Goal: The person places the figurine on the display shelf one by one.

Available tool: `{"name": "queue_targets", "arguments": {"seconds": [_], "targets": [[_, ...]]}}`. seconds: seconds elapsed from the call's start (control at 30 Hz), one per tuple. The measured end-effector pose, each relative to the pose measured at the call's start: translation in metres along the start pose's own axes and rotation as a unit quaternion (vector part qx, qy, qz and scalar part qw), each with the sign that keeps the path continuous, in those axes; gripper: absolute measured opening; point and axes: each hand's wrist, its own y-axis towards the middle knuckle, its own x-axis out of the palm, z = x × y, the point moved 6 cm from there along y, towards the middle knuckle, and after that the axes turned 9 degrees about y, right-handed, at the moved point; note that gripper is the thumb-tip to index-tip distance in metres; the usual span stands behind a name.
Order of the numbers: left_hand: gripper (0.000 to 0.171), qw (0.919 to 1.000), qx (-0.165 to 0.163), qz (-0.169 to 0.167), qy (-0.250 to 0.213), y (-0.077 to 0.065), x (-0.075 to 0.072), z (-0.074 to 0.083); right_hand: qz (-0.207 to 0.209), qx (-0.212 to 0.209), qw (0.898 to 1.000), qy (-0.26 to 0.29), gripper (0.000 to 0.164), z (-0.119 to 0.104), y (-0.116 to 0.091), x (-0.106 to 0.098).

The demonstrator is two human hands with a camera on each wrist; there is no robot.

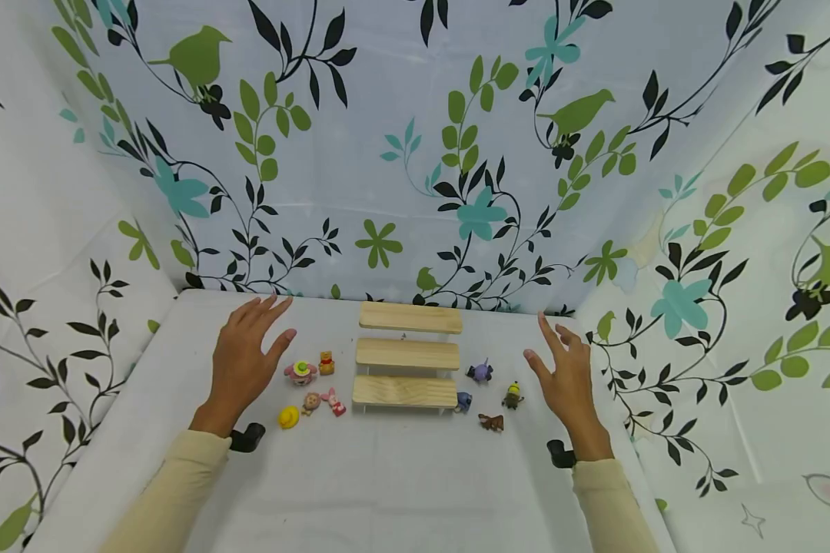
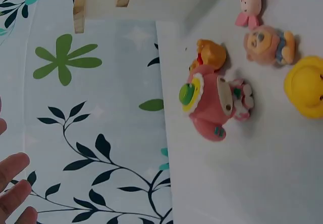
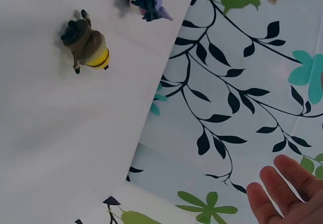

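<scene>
My left hand [image 1: 242,359] hovers with fingers extended, left of several small toy figures, touching none. Nearest to it is a pink-hooded figure [image 2: 214,100] with a green and yellow hat; beside that sit a Winnie-the-Pooh figure [image 1: 327,363], a bear figure [image 1: 311,403], a pink piglet figure [image 1: 334,402] and a round yellow toy [image 1: 288,417]. On the other side my right hand [image 1: 566,372] is raised, fingers spread and holding nothing. A yellow minion-like figure [image 3: 88,42] is closest to it, then a purple figure [image 1: 480,372], a blue figure [image 1: 463,401] and a brown animal figure [image 1: 491,422].
Between the two groups of figures stands a three-step wooden rack [image 1: 406,392] with pale planks. A white cloth covers the table [image 1: 387,484]. Behind and at the sides hangs a leaf-and-bird patterned curtain [image 1: 353,138].
</scene>
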Motion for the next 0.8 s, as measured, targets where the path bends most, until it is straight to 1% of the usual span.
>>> {"name": "queue_targets", "arguments": {"seconds": [0.2, 0.4, 0.63, 0.8], "targets": [[0.053, 0.9984, -0.016, -0.009, -0.054, -0.005, 0.019, 0.013, -0.008, -0.003, 1.000, 0.027, 0.078, 0.006, -0.003, 0.009], [0.052, 0.9947, -0.028, -0.023, -0.096, -0.010, 0.039, 0.025, -0.023, 0.002, 0.999, 0.037, 0.077, 0.010, -0.005, 0.016], [0.049, 0.9841, -0.040, -0.040, -0.169, -0.016, 0.066, 0.038, -0.044, 0.005, 0.998, 0.047, 0.080, 0.014, -0.007, 0.026], [0.048, 0.9743, -0.055, -0.065, -0.208, -0.019, 0.082, 0.047, -0.055, 0.007, 0.997, 0.057, 0.083, 0.019, -0.007, 0.033]]}}
